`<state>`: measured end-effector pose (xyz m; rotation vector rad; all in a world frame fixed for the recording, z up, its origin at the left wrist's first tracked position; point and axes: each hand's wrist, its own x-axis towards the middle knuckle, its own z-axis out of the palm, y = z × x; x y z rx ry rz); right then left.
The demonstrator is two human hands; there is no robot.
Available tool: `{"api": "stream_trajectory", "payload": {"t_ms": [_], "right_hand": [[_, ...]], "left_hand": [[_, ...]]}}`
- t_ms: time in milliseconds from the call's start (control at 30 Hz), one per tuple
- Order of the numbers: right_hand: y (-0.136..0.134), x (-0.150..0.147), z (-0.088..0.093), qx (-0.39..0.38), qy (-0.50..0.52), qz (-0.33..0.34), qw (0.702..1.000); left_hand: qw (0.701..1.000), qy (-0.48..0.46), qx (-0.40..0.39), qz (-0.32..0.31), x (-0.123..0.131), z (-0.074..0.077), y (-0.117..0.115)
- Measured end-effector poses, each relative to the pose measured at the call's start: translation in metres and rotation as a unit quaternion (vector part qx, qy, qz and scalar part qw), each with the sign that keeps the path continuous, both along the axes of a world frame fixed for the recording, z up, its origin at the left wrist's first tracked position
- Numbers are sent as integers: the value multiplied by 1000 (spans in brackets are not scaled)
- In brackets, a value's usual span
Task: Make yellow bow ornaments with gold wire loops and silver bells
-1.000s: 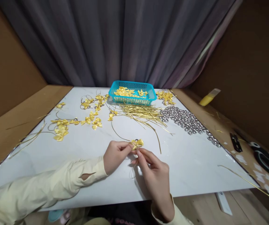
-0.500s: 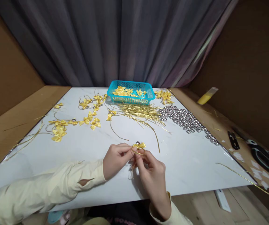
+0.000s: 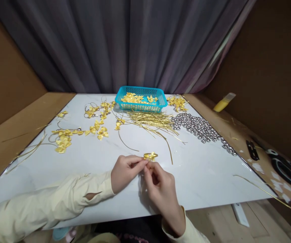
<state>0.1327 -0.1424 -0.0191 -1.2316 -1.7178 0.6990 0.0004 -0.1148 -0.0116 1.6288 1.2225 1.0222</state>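
Observation:
Over the front middle of the white table [image 3: 201, 179], my left hand [image 3: 127, 172] pinches a small yellow ribbon bow [image 3: 151, 156] between thumb and index finger. A loop of thin gold cord shows around the bow. My right hand [image 3: 162, 184] is closed just below it, thumb and index finger pressed together on the cord at the bow's base. The fingertips of both hands meet and hide the join and most of the cord. A silver bell cannot be made out at the bow.
A turquoise basket [image 3: 141, 107] of yellow bows stands at the back. In front lie gold cords [image 3: 153, 120], with silver bells [image 3: 198, 126] to their right. Bows on cords [image 3: 63, 143] lie left, more bows [image 3: 178, 103] back right. Black-handled scissors [image 3: 288, 168] rest at the right edge.
The bow has turned over in my fingers, so its loop now lies behind it, and the dark bead-like piece no longer shows. My right hand has shifted slightly left, closer to the left.

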Motion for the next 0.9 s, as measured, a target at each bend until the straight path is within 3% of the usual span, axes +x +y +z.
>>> {"api": "stream_trajectory", "payload": {"t_ms": [300,533,733,900], "right_hand": [[0,6,-2,-29,34,-27,999],[3,11,-1,-51,34,-59,996],[4,13,0,-81,60,-60,993],[5,12,-1,-61,38,-79,994]], "left_hand": [[996,-63,-52,24,1,3,4],[985,-133,-113,6,2,1,7],[981,-136,-136,-3,3,3,8],[981,-131,-144,-26,2,3,6]]}}
